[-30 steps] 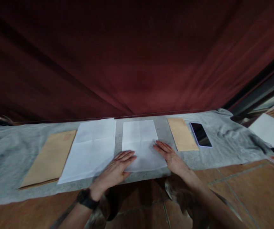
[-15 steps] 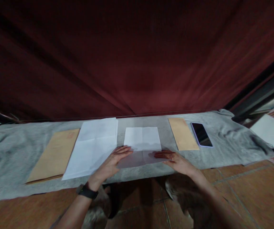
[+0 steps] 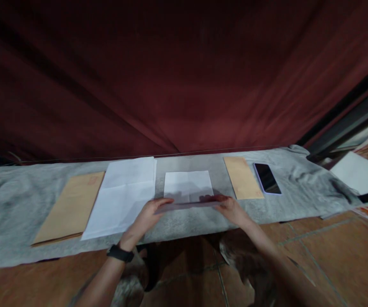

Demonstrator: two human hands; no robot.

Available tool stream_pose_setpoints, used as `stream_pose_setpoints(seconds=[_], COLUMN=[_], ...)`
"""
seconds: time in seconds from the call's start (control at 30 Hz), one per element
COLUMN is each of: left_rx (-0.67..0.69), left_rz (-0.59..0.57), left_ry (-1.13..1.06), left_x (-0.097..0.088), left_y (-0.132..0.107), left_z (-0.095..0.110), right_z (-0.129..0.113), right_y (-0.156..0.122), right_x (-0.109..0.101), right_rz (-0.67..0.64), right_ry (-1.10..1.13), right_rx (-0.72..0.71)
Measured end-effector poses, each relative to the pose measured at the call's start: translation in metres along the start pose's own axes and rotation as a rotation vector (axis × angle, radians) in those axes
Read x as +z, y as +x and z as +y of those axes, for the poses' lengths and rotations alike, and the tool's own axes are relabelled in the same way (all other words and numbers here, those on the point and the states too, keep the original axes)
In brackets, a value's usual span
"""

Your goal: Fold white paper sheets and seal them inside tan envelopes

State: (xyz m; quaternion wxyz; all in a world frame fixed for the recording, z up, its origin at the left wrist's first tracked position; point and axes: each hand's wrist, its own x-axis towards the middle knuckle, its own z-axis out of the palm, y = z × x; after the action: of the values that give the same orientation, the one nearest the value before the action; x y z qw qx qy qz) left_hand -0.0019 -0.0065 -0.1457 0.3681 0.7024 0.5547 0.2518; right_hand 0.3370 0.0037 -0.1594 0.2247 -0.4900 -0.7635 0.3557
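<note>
In the head view a white sheet of paper [image 3: 188,183] lies at the middle of the grey cloth, its near part bent up toward me. My left hand [image 3: 153,211] is closed on the left end of that raised edge. At the other end, my right hand [image 3: 230,209] pinches the same edge between thumb and fingers. A crease runs down the sheet. Left of it lies a stack of white paper [image 3: 123,192] with fold lines. One brown envelope [image 3: 240,177] rests to the right of my right hand.
A pile of brown envelopes [image 3: 70,204] lies at the left on the grey cloth [image 3: 302,183]. A phone [image 3: 267,178] lies at the right. Behind hangs a dark red curtain [image 3: 184,85]. The tiled floor [image 3: 340,247] shows below the cloth's near edge.
The sheet's near flap has lifted and tilted up, from a broad strip to a thin band. My hands have changed from lying flat to gripping its ends. The view has shifted slightly.
</note>
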Motion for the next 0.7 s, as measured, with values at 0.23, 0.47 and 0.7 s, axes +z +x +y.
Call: stream_pose_setpoints(seconds=[0.23, 0.47, 0.7], left_rx=[-0.164, -0.210, -0.237], left_rz=[0.213, 0.321, 0.336], left_ry=[-0.214, 0.161, 0.366], left_x=[0.015, 0.022, 0.027], left_y=[0.021, 0.019, 0.019], left_z=[-0.004, 0.005, 0.011], right_z=[0.007, 0.005, -0.007], right_y=[0.016, 0.026, 0.028], right_x=[0.010, 0.019, 0.030], right_rz=[0.173, 0.264, 0.319], right_ry=[-0.054, -0.186, -0.362], right_rx=[0.147, 0.219, 0.348])
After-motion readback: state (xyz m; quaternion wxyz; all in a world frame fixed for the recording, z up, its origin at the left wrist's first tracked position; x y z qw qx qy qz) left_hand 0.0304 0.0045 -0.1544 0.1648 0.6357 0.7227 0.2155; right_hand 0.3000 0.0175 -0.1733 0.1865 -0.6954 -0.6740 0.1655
